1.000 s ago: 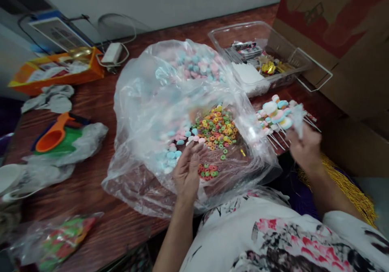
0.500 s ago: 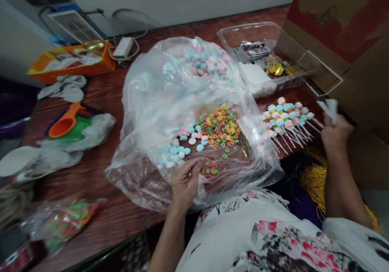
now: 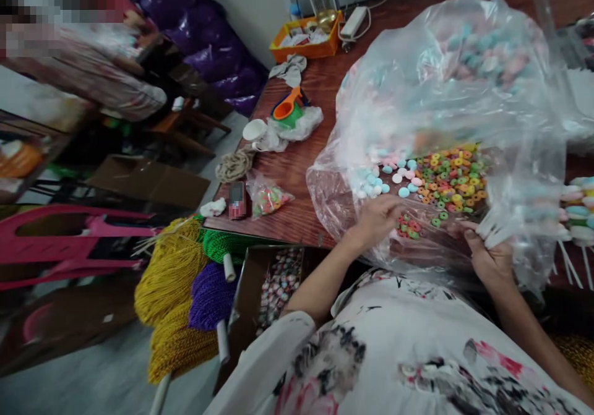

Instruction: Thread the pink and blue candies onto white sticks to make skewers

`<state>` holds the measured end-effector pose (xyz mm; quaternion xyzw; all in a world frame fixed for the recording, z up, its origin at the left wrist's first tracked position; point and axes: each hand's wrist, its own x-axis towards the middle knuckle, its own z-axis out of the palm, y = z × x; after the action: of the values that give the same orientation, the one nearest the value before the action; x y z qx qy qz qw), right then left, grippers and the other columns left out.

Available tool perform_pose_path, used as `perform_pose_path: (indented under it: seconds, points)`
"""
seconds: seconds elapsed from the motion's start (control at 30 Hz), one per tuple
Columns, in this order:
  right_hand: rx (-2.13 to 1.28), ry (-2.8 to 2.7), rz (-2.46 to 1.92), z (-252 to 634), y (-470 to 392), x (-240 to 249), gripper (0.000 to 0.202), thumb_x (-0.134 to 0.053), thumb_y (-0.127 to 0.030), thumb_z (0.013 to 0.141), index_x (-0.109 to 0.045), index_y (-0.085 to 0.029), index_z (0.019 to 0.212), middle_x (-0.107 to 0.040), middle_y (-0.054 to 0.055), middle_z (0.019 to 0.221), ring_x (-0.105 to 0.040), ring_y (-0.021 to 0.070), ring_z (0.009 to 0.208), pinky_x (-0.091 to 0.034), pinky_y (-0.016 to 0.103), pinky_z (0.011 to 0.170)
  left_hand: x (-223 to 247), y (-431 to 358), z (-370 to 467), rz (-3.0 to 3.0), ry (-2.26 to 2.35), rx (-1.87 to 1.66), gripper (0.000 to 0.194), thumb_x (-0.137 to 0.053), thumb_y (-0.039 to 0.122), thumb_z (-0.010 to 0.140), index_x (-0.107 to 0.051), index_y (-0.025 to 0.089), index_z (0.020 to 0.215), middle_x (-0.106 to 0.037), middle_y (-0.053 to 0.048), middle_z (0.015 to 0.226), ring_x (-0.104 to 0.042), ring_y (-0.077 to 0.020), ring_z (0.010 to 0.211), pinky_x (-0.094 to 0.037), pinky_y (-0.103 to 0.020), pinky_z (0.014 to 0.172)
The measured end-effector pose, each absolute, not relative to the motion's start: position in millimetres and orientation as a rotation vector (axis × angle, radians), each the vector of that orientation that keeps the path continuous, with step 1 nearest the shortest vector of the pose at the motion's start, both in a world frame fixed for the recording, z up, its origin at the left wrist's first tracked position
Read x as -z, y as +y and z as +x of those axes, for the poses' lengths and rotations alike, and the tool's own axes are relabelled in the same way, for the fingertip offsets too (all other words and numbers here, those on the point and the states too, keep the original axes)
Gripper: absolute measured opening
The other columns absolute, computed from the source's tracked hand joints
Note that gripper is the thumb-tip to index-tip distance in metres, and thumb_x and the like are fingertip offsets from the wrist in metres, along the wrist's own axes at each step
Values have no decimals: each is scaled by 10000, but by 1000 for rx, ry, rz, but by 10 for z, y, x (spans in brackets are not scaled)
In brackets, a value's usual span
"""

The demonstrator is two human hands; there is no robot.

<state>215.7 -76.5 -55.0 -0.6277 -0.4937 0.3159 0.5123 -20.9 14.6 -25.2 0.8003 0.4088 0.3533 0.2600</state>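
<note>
My left hand (image 3: 378, 220) hovers over the front of the clear plastic bag (image 3: 343, 180), its fingers bent together beside a small cluster of red and green rings (image 3: 408, 226). Whatever its fingertips hold, if anything, is hidden. In my right hand (image 3: 492, 263) is a bundle of white sticks (image 3: 494, 226), held near the bag's right side. Between and beyond the hands lie a heap of coloured ring beads (image 3: 457, 180) and a scatter of pastel blue, pink and white pieces (image 3: 403, 186). At the right edge are skewered pastel pieces (image 3: 578, 208) on white sticks.
To the left on the table are an orange scoop (image 3: 286, 109), a bag of coloured pieces (image 3: 269, 198) and an orange box (image 3: 306, 44). Below its edge stand yellow cord bundles (image 3: 171, 273) and a carton of beads (image 3: 281, 282). A person (image 3: 106, 81) sits further left.
The view has swung left, bringing in the floor and another person. My right hand has come from beside the skewered pieces to the bag's front, still with white sticks. My left hand stays near the rings.
</note>
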Motion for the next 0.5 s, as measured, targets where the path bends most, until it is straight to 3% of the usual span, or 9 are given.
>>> perform_pose_path:
  seconds: [0.13, 0.27, 0.37, 0.5]
  points:
    - [-948, -1128, -1431, 2340, -841, 692, 335, -624, -506, 943, -745, -209, 1040, -648, 16, 770, -445, 105, 549, -368, 262, 495, 153, 491, -477, 2346, 1481, -547, 185, -567, 144, 930, -739, 165, 993, -744, -109, 1019, -684, -224, 1006, -557, -373, 931]
    - [-1003, -1037, -1422, 2302, -843, 700, 362, -603, -538, 953, -720, -196, 963, -643, 16, 755, -384, 86, 512, -296, 252, 464, 125, 568, -481, 2483, 1540, -101, 268, -520, 103, 914, -710, 174, 1089, -667, -136, 1115, -619, -261, 1089, -537, -386, 920]
    - [-970, -1002, -1389, 2240, -836, 663, 335, -612, -512, 957, -710, -192, 943, -641, 12, 751, -377, 81, 506, -291, 259, 476, 170, 556, -531, 2451, 1524, -90, 264, -528, 119, 920, -700, 178, 1112, -659, -114, 1055, -618, -244, 1033, -524, -373, 919]
    - [-870, -1032, -1434, 2245, -876, 669, 291, -650, -477, 938, -718, -195, 918, -622, 10, 713, -443, 108, 554, -356, 277, 521, 217, 579, -666, 2382, 1473, -413, 108, -626, 230, 915, -715, 170, 905, -675, -78, 929, -627, -213, 912, -514, -342, 861]
